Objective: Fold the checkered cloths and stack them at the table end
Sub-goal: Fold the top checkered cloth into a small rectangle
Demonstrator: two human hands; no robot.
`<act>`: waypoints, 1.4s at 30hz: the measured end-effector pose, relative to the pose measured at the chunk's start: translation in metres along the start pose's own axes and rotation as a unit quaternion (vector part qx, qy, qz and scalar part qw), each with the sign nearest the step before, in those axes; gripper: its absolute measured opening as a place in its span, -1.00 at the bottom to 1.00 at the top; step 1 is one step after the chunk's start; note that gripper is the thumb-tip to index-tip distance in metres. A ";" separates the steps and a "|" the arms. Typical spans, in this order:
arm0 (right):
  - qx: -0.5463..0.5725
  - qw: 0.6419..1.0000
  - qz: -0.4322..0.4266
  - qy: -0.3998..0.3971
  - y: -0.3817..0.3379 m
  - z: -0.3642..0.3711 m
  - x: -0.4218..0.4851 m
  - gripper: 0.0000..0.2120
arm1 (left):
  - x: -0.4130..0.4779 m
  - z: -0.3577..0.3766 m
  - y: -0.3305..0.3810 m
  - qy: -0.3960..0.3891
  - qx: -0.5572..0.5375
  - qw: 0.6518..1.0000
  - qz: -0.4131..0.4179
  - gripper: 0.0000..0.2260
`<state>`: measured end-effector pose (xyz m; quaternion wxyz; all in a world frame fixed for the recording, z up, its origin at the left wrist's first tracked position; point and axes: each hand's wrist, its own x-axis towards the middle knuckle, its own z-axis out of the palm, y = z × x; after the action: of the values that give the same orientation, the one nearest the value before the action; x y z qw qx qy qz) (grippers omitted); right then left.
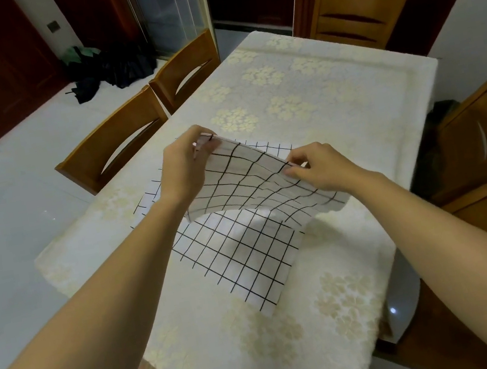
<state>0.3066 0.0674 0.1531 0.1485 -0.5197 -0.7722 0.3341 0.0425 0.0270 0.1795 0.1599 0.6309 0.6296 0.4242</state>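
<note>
A white cloth with a black grid, the checkered cloth, lies on the middle of the table, which is covered with a cream floral tablecloth. Its near part rests flat. A raised flap of the same cloth hangs in the air above it. My left hand pinches the flap's far left corner. My right hand pinches the flap's edge on the right. I cannot tell whether a second cloth lies under the lifted part.
Two wooden chairs stand along the left side of the table, one chair at the far end, and another chair on the right. Dark bags lie on the floor at the far left.
</note>
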 end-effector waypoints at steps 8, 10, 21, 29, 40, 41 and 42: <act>0.072 0.997 -0.006 -0.020 -0.009 0.015 -0.005 -0.59 | 0.023 0.011 0.018 0.032 0.077 0.994 0.069 -0.66; 0.149 0.989 0.011 -0.003 -0.008 0.015 -0.008 -0.59 | 0.017 0.014 0.007 0.054 0.089 0.994 0.022 -0.44; 0.515 0.847 0.133 0.004 -0.001 0.009 -0.021 -0.72 | -0.080 0.058 -0.055 -0.234 -0.373 0.797 -0.414 -0.24; 0.420 0.885 0.177 0.091 0.017 0.010 -0.008 -0.69 | -0.050 0.038 -0.048 -0.153 -0.353 0.862 -0.330 -0.62; 0.448 0.873 0.174 0.083 0.021 0.010 -0.002 -0.69 | -0.033 0.029 -0.044 0.000 -0.286 0.922 -0.263 -0.83; 0.435 0.883 0.162 0.072 0.023 0.011 -0.002 -0.74 | -0.032 0.029 -0.044 0.018 -0.281 0.923 -0.262 -0.86; 0.417 0.893 0.154 0.068 0.024 0.012 -0.003 -0.79 | -0.031 0.030 -0.044 0.036 -0.266 0.928 -0.259 -0.87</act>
<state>0.3179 0.0664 0.1285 0.3504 -0.5441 -0.4599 0.6080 0.0400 0.0151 0.1195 0.4033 0.3646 0.6408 0.5420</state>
